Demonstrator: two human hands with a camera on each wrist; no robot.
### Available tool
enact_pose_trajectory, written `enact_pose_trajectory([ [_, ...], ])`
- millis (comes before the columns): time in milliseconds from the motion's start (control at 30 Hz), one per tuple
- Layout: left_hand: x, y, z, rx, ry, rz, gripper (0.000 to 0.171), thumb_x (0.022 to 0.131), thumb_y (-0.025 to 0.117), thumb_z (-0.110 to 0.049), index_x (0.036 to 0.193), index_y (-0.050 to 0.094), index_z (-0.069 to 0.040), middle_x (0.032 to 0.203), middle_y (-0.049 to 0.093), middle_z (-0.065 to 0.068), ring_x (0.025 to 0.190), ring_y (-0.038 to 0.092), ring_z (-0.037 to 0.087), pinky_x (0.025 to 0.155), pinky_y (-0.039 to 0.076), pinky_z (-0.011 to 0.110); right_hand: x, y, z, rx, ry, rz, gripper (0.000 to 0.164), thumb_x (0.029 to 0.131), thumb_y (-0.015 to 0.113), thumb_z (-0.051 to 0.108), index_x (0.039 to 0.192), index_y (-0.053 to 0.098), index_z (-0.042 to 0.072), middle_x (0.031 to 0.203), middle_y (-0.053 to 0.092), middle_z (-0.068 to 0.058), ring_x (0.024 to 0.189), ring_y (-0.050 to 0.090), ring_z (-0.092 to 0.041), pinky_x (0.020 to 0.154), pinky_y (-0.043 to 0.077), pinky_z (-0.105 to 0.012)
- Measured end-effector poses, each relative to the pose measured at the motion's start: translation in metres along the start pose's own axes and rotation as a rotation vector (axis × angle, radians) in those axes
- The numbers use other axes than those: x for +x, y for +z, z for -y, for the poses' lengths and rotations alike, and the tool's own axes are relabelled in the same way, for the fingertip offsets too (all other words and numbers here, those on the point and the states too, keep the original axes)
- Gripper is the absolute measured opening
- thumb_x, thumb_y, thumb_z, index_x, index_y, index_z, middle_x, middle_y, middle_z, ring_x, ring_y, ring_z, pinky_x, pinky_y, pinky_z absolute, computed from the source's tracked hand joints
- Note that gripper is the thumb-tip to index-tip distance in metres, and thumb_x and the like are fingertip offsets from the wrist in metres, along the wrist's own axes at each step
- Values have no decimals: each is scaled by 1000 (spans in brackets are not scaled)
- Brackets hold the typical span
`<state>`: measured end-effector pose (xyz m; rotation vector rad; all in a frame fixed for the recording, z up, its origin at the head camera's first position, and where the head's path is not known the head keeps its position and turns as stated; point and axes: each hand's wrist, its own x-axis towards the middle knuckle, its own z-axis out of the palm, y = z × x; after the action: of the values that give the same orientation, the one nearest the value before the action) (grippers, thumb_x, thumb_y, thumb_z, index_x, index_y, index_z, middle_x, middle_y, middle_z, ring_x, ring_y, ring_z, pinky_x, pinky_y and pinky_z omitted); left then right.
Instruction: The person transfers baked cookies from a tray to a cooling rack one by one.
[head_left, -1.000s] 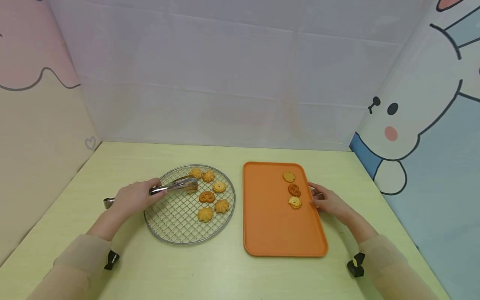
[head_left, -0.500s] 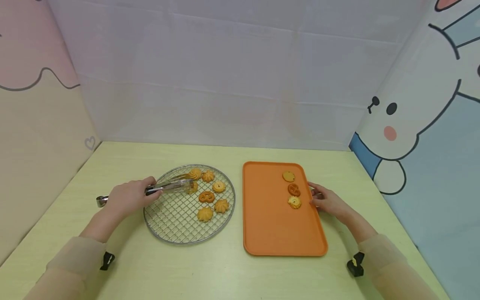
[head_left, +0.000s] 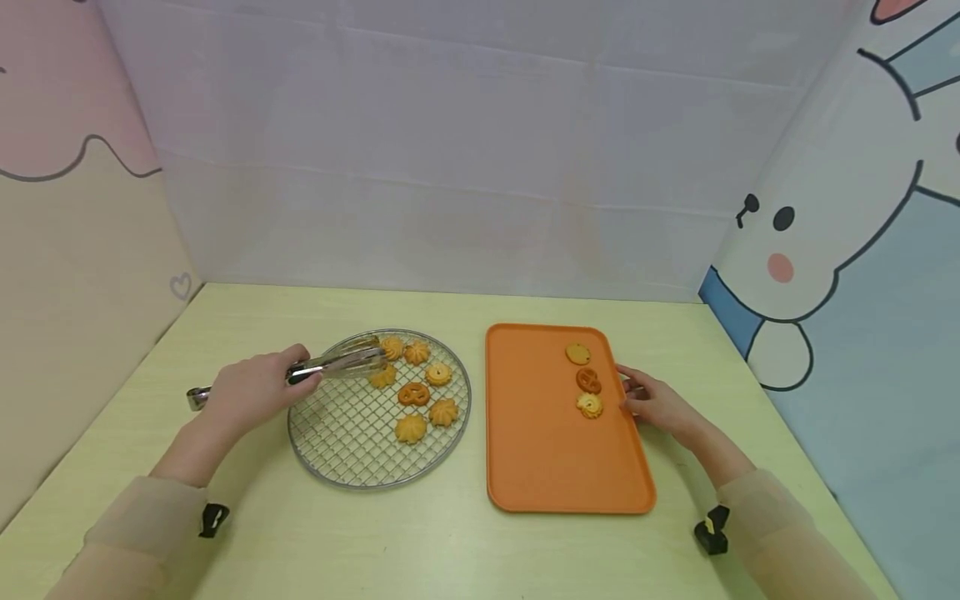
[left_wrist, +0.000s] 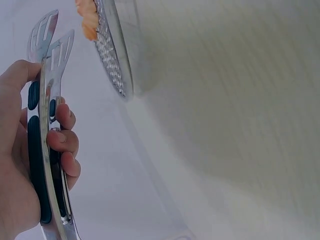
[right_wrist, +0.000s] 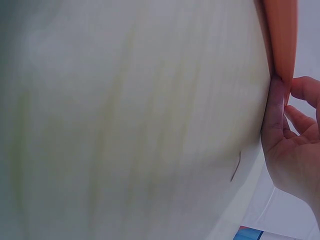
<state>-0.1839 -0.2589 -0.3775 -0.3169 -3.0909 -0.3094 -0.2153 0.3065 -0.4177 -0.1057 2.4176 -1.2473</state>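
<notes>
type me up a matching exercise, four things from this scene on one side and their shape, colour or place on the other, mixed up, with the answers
Things
1. tongs
2. tray
3. wire rack
4. right hand

Descriptions
A. round, metal mesh
B. at the tray's edge
C. held in the left hand
D. orange, rectangular

Pairs: 1-C, 2-D, 3-A, 4-B

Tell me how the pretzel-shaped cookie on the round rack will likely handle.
The pretzel-shaped cookie looks baked and thin-stranded, so it may snap under a hard squeeze. Its openings suggest it is light for its size. Lying flat on the wire rack, it seems unlikely to roll if pushed.
</notes>
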Motion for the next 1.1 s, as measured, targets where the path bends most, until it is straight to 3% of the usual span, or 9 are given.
enact_pose_trajectory([
  [433,8,-5,-30,6,42,-50,33,88,59,-43,102,57,-13,60,52,-4,51,43,13,41,31,29,0,0,0,-18,4,1,66,93,54,10,149,20,2,125,41,-22,107,44,-29,80,50,-28],
  [700,10,-9,-47,0,50,-99,40,88,59,-45,110,58,-12,55,44,-4,47,37,13,39,26,28,2,-1,-4,-25,13,-3,66,93,54,9,149,21,4,127,42,-22,109,45,-30,82,50,-29],
  [933,12,-10,-61,-14,57,-92,43,88,59,-48,110,57,-11,61,48,-3,49,39,13,40,28,28,2,-1,-3,-29,6,0,66,93,54,11,149,21,3,126,42,-23,109,45,-30,82,50,-29],
  [1100,13,-11,-73,-21,76,-144,46,87,59,-49,113,57,-11,60,47,-4,47,36,12,39,26,27,2,-2,-3,-8,1,5,65,93,54,9,149,21,3,125,41,-21,109,44,-29,81,50,-28],
])
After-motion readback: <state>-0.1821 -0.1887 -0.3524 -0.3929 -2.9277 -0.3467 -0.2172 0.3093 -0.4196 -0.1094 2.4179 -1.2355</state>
